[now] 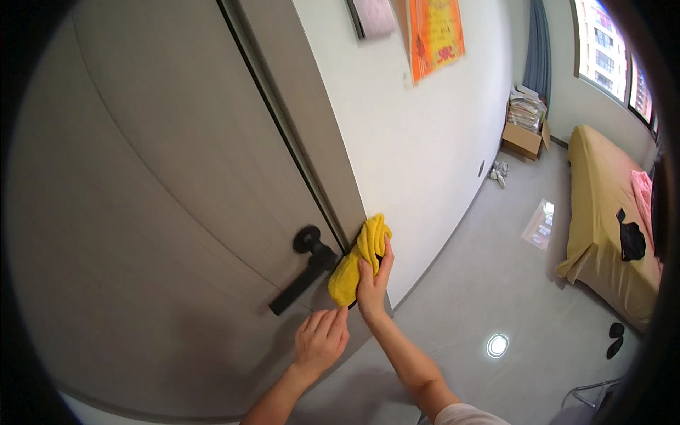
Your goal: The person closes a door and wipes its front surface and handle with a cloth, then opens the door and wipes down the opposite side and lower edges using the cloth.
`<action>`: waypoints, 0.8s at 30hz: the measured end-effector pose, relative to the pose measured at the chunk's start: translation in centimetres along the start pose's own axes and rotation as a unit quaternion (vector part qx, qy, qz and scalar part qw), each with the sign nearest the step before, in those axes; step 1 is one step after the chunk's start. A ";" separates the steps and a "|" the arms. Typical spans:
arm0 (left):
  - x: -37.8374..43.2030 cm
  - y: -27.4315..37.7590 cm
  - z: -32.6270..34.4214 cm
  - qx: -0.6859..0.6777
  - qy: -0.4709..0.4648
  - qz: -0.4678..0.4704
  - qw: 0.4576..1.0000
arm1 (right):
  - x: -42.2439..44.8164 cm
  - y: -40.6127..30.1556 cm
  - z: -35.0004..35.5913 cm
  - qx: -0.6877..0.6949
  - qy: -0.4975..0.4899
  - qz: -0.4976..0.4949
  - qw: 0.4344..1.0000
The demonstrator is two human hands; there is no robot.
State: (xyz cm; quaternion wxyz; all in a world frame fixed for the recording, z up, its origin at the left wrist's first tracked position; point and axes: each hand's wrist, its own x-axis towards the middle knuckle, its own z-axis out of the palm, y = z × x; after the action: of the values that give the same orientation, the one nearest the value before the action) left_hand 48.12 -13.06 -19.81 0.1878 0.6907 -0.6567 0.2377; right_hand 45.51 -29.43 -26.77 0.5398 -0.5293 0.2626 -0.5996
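My right hand grips a bunched yellow cloth with dark edging. It holds the cloth against the door frame, beside the edge of the grey-brown door. Just below the cloth is my left hand, its fingers curled and their tips at the cloth's lower edge. Whether those fingers pinch the edging is hidden. A black lever door handle on the door sits to the left of the cloth, apart from both hands.
An orange printed sheet hangs on the white wall. Along that wall stands a cardboard box of stacked papers. A bed with a yellow-tan cover is at the right, with black slippers on the floor nearby.
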 end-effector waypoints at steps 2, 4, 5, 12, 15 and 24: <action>3.2 0.9 -4.8 0.028 0.084 0.034 0.995 | 2.8 -6.2 1.0 0.148 -0.053 -0.012 0.987; 6.4 1.2 -8.9 0.062 0.101 -0.014 0.993 | 6.4 -11.0 -0.3 0.074 -0.155 -0.132 0.976; 8.1 1.3 -10.7 0.091 0.122 -0.056 0.987 | 8.3 -13.6 -0.8 -0.003 -0.246 -0.256 0.935; 9.9 -0.1 -10.3 0.036 -0.089 -0.246 0.965 | 13.2 -20.4 0.1 -0.213 -0.547 -0.341 0.735; 10.2 -0.1 -9.7 0.073 -0.059 -0.264 0.960 | 13.8 -19.6 -2.5 -0.301 -0.456 -0.241 0.802; 13.5 -0.3 -8.5 -0.037 -0.189 -0.389 0.901 | 9.8 -21.7 -9.5 0.181 -0.274 0.294 0.898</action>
State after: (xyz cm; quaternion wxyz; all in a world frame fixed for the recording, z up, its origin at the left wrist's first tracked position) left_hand 48.06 -19.18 -5.06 0.1632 0.9158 -0.3668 -0.0143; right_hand 30.22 -34.85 -7.01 0.8286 -0.4644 0.1351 -0.2820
